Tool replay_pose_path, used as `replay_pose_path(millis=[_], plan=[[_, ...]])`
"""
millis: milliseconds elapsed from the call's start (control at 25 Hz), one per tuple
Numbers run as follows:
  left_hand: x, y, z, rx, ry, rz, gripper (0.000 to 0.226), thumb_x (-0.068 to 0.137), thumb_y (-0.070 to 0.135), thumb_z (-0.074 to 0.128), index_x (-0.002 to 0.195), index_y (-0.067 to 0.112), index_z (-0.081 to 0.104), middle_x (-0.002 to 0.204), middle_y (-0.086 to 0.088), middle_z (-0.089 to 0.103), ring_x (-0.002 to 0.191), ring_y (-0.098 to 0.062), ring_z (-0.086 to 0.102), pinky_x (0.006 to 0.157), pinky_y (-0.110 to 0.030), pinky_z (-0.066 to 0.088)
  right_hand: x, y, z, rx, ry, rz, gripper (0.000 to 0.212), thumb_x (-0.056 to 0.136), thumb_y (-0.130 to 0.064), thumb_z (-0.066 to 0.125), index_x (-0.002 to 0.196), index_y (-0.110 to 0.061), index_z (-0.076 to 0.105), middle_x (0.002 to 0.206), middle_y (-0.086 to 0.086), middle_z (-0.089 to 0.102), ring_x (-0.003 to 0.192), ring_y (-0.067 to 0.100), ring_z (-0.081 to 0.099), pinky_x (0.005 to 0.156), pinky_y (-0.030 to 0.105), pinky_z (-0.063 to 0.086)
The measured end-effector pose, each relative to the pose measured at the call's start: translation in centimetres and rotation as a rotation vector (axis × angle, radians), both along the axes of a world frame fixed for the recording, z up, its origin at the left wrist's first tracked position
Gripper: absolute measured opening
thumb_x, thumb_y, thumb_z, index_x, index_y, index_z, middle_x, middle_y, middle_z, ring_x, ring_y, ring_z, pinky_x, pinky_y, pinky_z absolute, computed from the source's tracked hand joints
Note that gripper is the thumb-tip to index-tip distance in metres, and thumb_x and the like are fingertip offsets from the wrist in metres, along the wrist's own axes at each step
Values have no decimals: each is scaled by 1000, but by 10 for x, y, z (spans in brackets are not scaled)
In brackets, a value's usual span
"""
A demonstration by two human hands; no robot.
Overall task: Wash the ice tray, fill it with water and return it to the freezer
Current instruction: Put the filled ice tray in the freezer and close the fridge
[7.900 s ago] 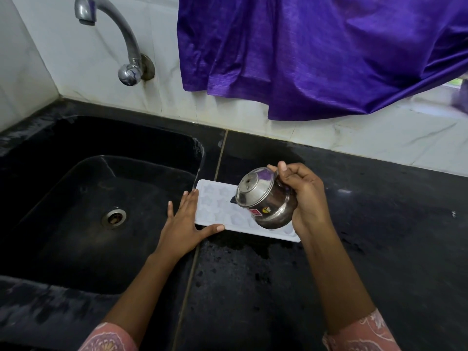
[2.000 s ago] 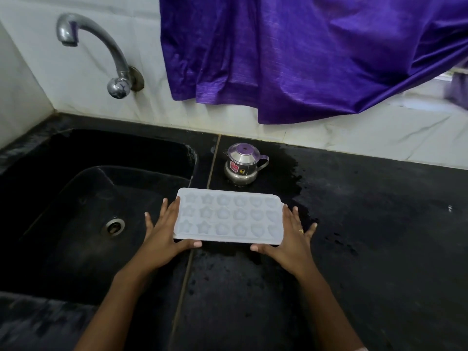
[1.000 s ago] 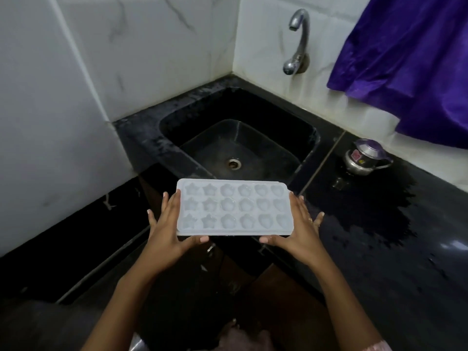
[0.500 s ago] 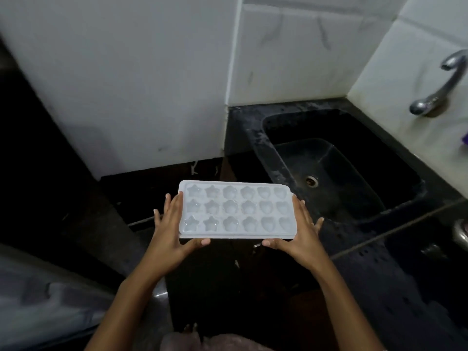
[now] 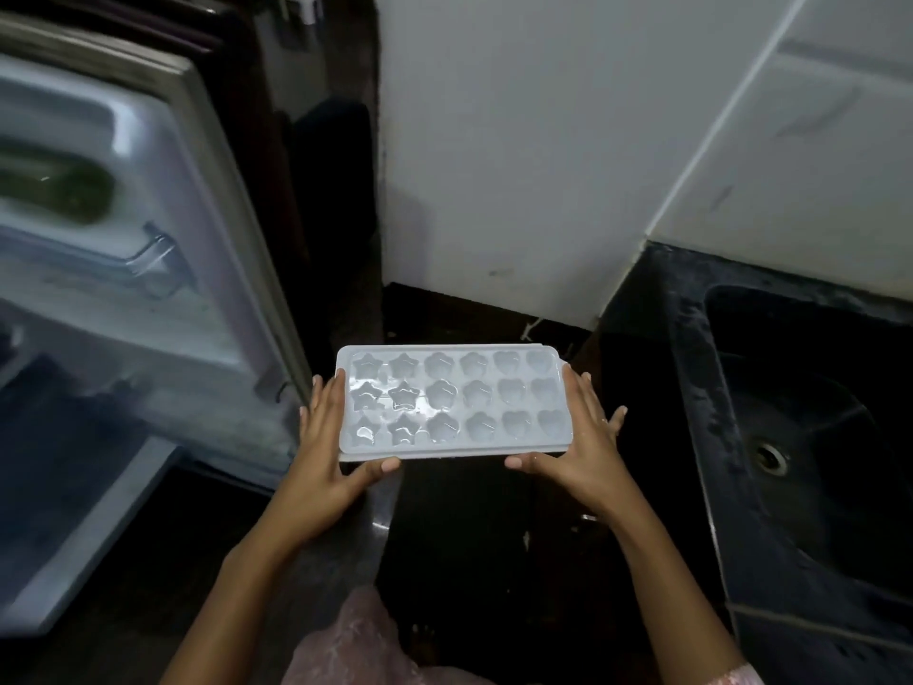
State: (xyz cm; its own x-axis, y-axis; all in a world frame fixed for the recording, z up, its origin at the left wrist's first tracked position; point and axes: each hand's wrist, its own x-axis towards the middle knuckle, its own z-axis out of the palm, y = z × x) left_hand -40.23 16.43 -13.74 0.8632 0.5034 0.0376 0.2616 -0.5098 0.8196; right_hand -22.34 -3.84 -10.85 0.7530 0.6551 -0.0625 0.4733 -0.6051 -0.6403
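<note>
A white plastic ice tray (image 5: 452,402) with star, flower and heart shaped cells is carried level in mid-air, and its cells glisten with water. My left hand (image 5: 326,457) presses flat against the tray's left end, fingers straight, thumb along the near edge. My right hand (image 5: 578,447) does the same at the right end. An open fridge door (image 5: 148,269) stands at the left, its inner shelves facing me; the tray's left end is close to the door's edge. The freezer compartment itself is not in view.
A green bottle (image 5: 54,190) lies in the door's upper shelf. A white wall (image 5: 494,165) rises straight ahead. The black sink (image 5: 790,437) with its drain (image 5: 768,457) is at the right. Dark floor lies below the tray.
I have turned left from the sink with the tray held in both hands. The sink slid to the right edge and the open fridge door came into view.
</note>
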Motion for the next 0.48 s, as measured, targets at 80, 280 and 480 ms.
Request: replay_pose_path(millis=[80, 280, 480], plan=[[-22, 4, -1, -6, -1, 71, 110, 55, 91, 41, 138, 41, -10, 143, 33, -15, 134, 11, -23, 114, -30, -12, -7, 18, 1, 6, 10, 84, 126, 48, -66, 66, 149, -26, 2, 157, -8, 4, 134, -2, -17, 102, 36, -30], [-75, 18, 0, -53, 16, 256, 110, 55, 88, 46, 137, 45, -12, 150, 25, -14, 135, 7, -24, 113, -30, -12, -29, 68, -2, 24, 51, 261, 130, 42, -73, 58, 149, -26, 0, 158, -7, 1, 135, -3, -18, 103, 36, -29], [-126, 45, 6, -58, 3, 377, 107, 55, 84, 50, 135, 47, -10, 142, 36, -14, 134, 10, -23, 115, -32, -11, -62, 127, -4, 31, 38, 389, 132, 41, -75, 57, 149, -24, 2, 158, -8, 2, 135, -1, -20, 105, 37, -28]])
